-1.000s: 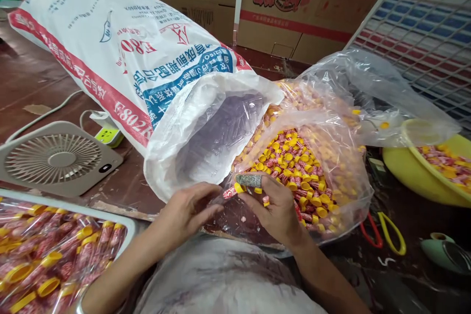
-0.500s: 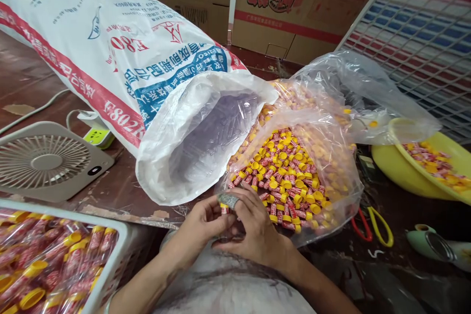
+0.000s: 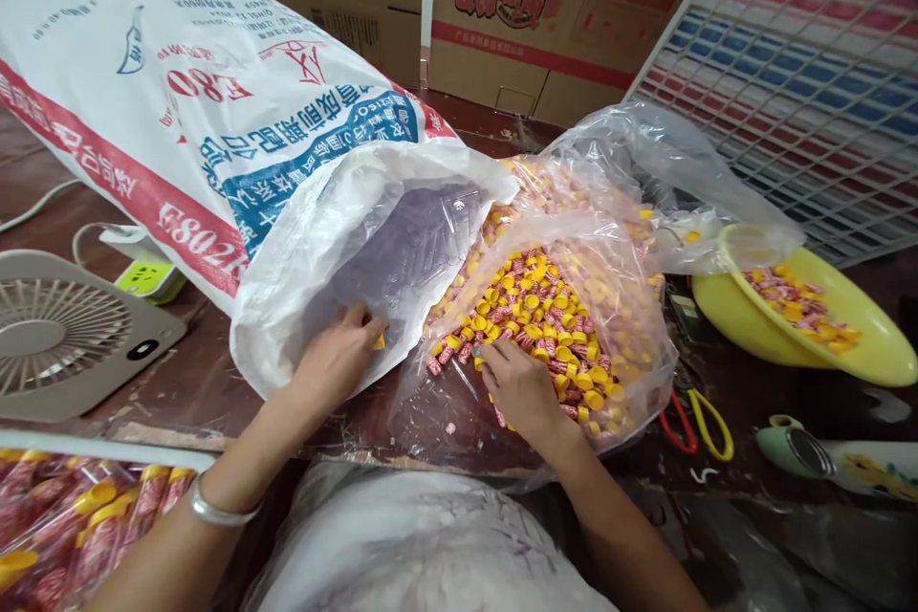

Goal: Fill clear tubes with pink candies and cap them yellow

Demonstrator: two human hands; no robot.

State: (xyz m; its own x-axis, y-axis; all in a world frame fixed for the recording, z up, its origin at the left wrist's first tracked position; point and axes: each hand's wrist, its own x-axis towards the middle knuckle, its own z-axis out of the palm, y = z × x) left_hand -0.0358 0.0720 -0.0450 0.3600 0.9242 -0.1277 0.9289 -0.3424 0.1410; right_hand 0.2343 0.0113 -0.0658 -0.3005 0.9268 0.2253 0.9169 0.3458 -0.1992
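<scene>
My left hand (image 3: 344,344) reaches into the mouth of a white woven sack (image 3: 287,172). Its fingers are closed, and a bit of yellow from a small yellow-capped tube (image 3: 380,340) shows at their tips. My right hand (image 3: 523,387) is at the near left edge of a pile of small yellow-capped tubes (image 3: 531,301) with red-and-white wrapping, spilling from a clear plastic bag (image 3: 631,325). Its fingers are bent and pinched around a yellow-capped tube, mostly hidden; a grey wrap covers one fingertip.
On the left stand a fan (image 3: 64,335), a green power socket (image 3: 147,277) and a crate of filled yellow-capped tubes (image 3: 100,516). To the right are a yellow basin (image 3: 789,335), scissors (image 3: 707,426) and a pale green bottle (image 3: 803,449). Cardboard boxes (image 3: 531,29) and a wire rack (image 3: 789,86) stand behind.
My hands were together around a small yellow-capped tube and have parted. The left moved up and left into the sack's mouth; the right moved right onto the pile. The view shifted right.
</scene>
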